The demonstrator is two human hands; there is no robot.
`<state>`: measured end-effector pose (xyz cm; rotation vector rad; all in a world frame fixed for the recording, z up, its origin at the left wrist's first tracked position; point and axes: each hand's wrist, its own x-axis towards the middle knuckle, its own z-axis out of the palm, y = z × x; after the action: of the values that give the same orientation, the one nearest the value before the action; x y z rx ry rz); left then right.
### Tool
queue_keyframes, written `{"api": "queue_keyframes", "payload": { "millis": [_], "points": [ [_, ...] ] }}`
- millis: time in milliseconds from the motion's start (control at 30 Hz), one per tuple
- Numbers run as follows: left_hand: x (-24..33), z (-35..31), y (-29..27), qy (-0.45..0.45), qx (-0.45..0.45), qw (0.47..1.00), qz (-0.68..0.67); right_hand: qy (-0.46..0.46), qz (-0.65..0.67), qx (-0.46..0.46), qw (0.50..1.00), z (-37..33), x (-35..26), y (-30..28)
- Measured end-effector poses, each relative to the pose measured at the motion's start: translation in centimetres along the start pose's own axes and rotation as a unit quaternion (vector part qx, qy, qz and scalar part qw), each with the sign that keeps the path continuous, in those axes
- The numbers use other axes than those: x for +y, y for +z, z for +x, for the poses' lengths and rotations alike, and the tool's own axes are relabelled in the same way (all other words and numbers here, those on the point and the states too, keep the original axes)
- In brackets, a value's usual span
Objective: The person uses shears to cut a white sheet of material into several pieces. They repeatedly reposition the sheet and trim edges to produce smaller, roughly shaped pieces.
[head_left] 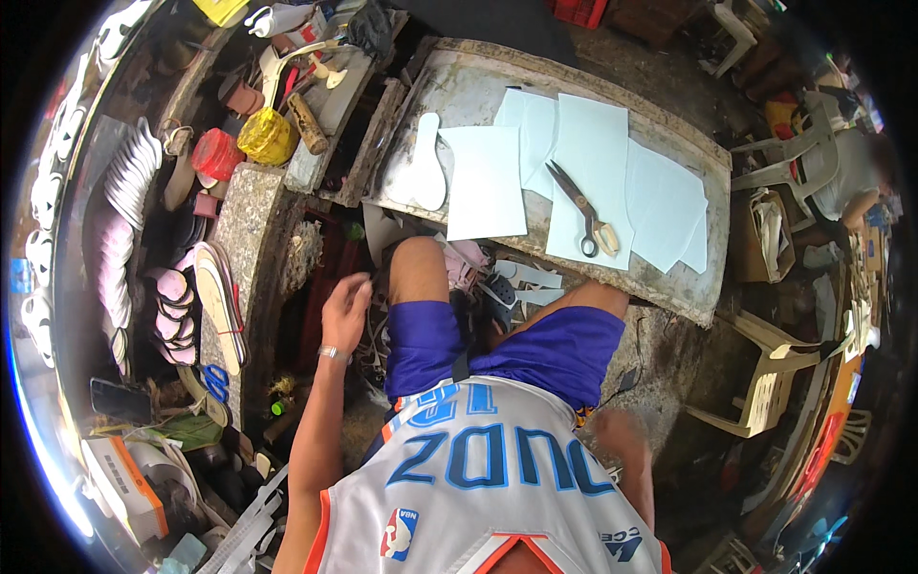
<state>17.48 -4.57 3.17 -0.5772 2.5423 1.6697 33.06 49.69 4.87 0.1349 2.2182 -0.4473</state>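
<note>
My left hand (346, 311) hangs beside my left knee, fingers loosely bent and a little apart, holding nothing that I can see. A metal bracelet circles that wrist. My right hand (620, 432) is low by my right hip, blurred, its fingers not readable. Before my knees stands a worn low table (402, 196). On it lie several pale sheets, among them a squarish sheet (483, 182) and a long sheet (590, 134). Large scissors (579, 203) with dark blades rest partly open on the long sheet. A white sole-shaped piece (428, 167) lies at the table's left.
To the left, a rough bench (251, 215) carries a stack of soles (218, 297), and blue-handled scissors (215, 383) lie near its edge. Yellow (266, 136) and red (217, 155) containers stand farther back. Plastic chairs (755, 383) are at the right. White offcuts (526, 277) lie below the table edge.
</note>
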Motion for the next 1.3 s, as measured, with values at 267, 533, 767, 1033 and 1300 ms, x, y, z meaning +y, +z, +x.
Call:
{"api": "queue_keyframes", "payload": {
  "millis": [267,533,767,1033,1300],
  "points": [
    [8.1,10.8,14.0,0.111,-0.041,0.992,0.048,-0.163,0.094,0.466,0.864,16.4,-10.0,-14.3],
    [7.0,13.6,18.7,0.096,-0.007,0.959,0.265,-0.104,-0.004,0.408,0.907,21.8,-11.8,-14.9],
    [7.9,14.4,19.4,0.054,-0.005,0.961,0.271,-0.091,0.030,0.370,0.924,22.8,-11.9,-16.6],
    [8.5,16.2,19.2,-0.081,-0.071,0.992,0.062,-0.080,0.597,0.021,0.798,21.8,-10.7,-19.5],
    [10.4,15.0,17.8,-0.221,-0.219,0.902,-0.301,-0.170,0.666,-0.120,0.717,11.2,-12.8,-8.4]
  ]
}}
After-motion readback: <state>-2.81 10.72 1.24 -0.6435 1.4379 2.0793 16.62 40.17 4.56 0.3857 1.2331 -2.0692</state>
